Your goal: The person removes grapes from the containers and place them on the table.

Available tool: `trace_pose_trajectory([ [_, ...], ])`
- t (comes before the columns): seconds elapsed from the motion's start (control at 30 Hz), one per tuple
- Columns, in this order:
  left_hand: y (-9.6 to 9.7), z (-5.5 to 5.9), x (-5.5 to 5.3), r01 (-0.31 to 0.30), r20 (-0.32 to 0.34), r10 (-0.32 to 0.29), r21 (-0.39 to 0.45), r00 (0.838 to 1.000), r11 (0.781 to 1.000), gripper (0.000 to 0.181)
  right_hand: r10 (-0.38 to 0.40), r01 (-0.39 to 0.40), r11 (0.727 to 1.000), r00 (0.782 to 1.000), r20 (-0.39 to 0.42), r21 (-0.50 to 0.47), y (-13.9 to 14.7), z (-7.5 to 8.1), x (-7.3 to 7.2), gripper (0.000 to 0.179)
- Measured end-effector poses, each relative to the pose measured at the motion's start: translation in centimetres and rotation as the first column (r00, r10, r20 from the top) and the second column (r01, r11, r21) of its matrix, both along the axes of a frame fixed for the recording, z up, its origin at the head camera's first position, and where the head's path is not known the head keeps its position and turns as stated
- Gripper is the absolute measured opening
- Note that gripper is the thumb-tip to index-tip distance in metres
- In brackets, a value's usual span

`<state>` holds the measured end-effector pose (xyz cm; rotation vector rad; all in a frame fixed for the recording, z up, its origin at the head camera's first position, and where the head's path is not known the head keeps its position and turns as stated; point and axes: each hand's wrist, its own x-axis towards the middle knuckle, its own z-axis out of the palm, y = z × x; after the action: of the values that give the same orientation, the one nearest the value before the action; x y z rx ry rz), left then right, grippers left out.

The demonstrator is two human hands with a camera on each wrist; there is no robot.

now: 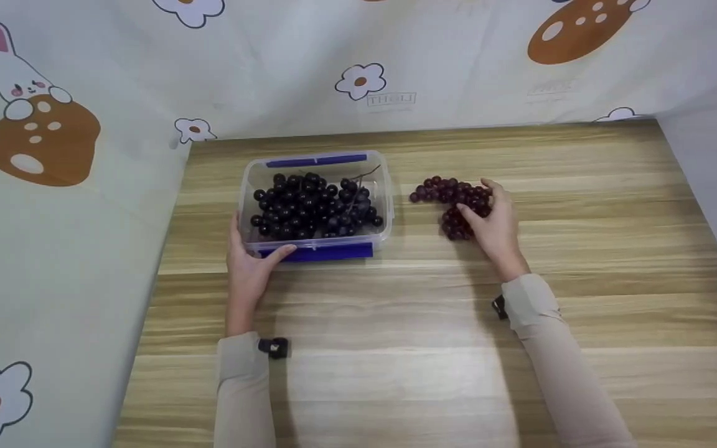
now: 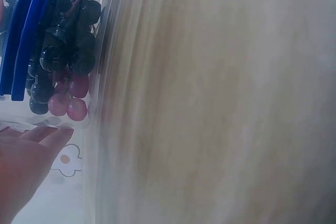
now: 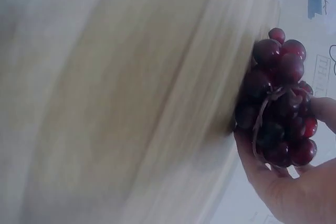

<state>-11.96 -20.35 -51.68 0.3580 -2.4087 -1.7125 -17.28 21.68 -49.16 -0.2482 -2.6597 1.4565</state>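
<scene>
A clear plastic food container (image 1: 385, 186) with blue latches sits at the left of the table, its top uncovered. Bunches of dark, nearly black grapes (image 1: 299, 208) fill its middle. Through its wall, the left wrist view shows a few reddish grapes (image 2: 68, 98) at one end. My left hand (image 1: 249, 270) holds the container's near left corner, fingers along the side and thumb over the front latch (image 1: 340, 251). To the right, my right hand (image 1: 496, 227) grips a bunch of dark red grapes (image 1: 442, 190) between thumb and fingers. A thin stem (image 3: 258, 124) curls over that bunch.
The wood-grain table (image 1: 383, 336) runs up to a pale wall covering (image 1: 284, 74) printed with flowers, a rabbit and strawberries. The covering also borders the table on the left. A black wrist camera (image 1: 276, 348) is strapped at the left sleeve, another (image 1: 500, 307) at the right.
</scene>
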Motion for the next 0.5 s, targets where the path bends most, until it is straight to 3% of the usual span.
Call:
trace_pose_trajectory([
  [0.5, 0.0, -0.1, -0.1, -0.003, -0.025, 0.003, -0.011, 1.0, 1.0, 0.121, 0.078, -0.068, 0.993, 0.992, -0.104, 0.095, -0.3, 1.4, 0.7, 0.069],
])
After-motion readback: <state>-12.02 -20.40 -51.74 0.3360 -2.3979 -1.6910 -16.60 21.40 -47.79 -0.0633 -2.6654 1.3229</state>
